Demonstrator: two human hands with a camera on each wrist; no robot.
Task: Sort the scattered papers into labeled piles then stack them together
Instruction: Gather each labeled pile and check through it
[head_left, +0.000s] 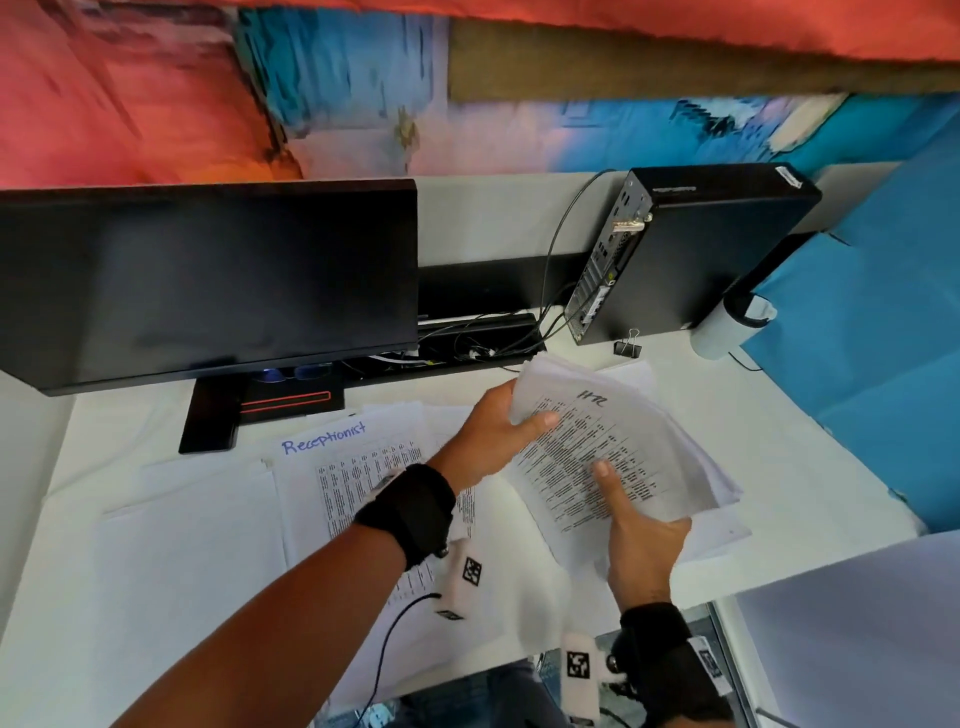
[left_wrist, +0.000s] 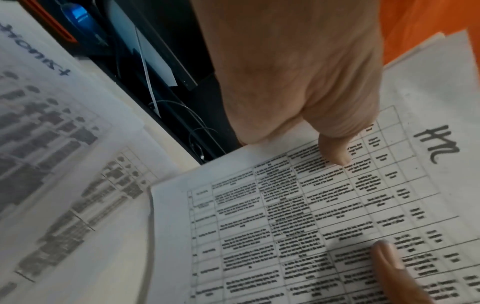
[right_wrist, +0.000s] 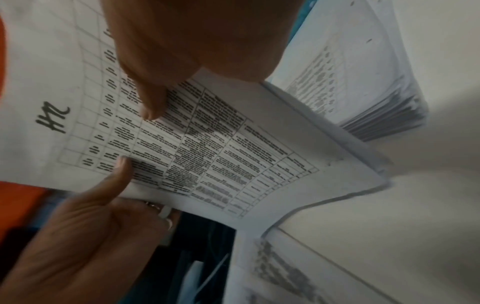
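Both hands hold the HR-labelled paper stack (head_left: 618, 452) lifted above the right half of the white desk (head_left: 810, 467), near its back edge. The left hand (head_left: 493, 436) grips the stack's left edge, thumb pressed on the printed table and fingers curled beneath; the right hand (head_left: 639, 540) pinches the near edge the same way, thumb on top. The Receptionist-labelled sheet (head_left: 353, 467) lies flat mid-desk, before the monitor (head_left: 208, 280).
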